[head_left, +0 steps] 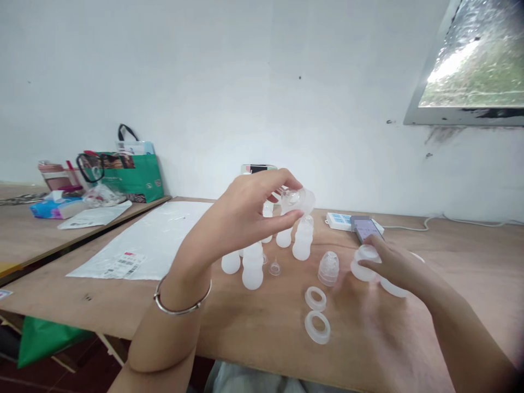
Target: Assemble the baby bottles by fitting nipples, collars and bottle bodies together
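Up above the table (254,333), the left hand (241,213) pinches a clear cap (298,201) — half hidden by fingers. Blurred, the right hand (395,267) seems to grip a cup (365,263) — beside a phone (367,229).

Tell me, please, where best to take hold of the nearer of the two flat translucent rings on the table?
The nearer ring lies flat on the bare wooden table, apart from the other ring. Probably come from above and pinch its rim, one finger in the open centre and one outside, since it lies too low for a side grip.

Clear cap (298,200) held aloft (tilted); translucent cup (365,262) on table.
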